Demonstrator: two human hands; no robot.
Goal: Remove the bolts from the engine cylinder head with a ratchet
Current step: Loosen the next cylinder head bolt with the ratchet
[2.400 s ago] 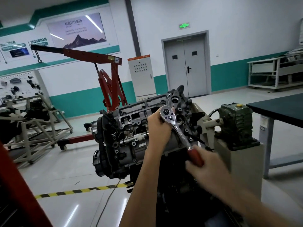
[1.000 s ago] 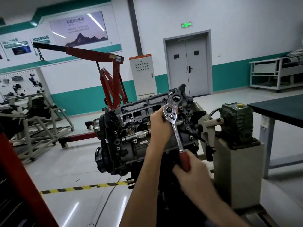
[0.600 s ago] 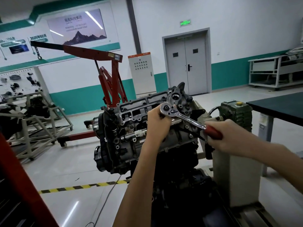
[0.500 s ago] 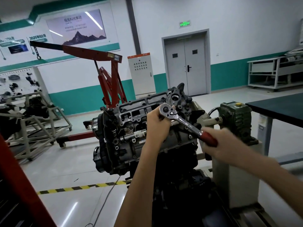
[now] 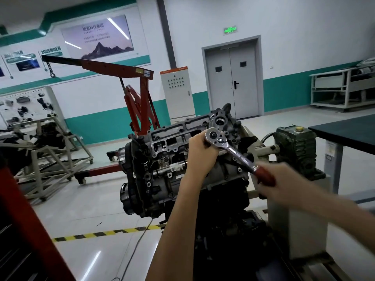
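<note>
The cylinder head (image 5: 178, 138) is seen tilted at the centre of the frame, with the ratchet (image 5: 236, 154) set against its upper right end, tool head up and to the left, red handle down and to the right. The ratchet is held by the left hand (image 5: 199, 156), its fingers curled just beneath the tool head (the bolt itself is hidden there), while the handle is gripped by the blurred right hand (image 5: 284, 181). A red hoist (image 5: 140, 102) is seen behind, left of centre.
</note>
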